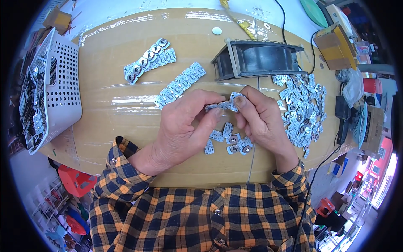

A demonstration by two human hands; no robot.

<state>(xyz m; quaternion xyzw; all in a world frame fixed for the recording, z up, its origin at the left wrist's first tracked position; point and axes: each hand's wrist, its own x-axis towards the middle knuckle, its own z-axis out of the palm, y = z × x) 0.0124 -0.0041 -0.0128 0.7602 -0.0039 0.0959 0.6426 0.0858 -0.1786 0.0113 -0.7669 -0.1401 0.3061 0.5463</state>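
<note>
Both hands meet over the middle of the table around a short strip of small white circuit boards (226, 105). My left hand (182, 122) pinches its left end between thumb and fingers. At the other end, the thumb and forefinger of my right hand (263, 119) grip a board that sits tilted against the rest. Just below my hands lie several loose single circuit boards (235, 147), some with dark round parts on them. Beyond my left hand is a longer unbroken strip of boards (180, 85). Fingertips hide part of the held strip.
A black fan (258, 59) stands at the back. To its right spreads a pile of single boards (304, 109). More strips (147, 63) lie back left. On the left, a white perforated basket (63, 96) holds many strips. A yellow box (336, 48) and cables are at right.
</note>
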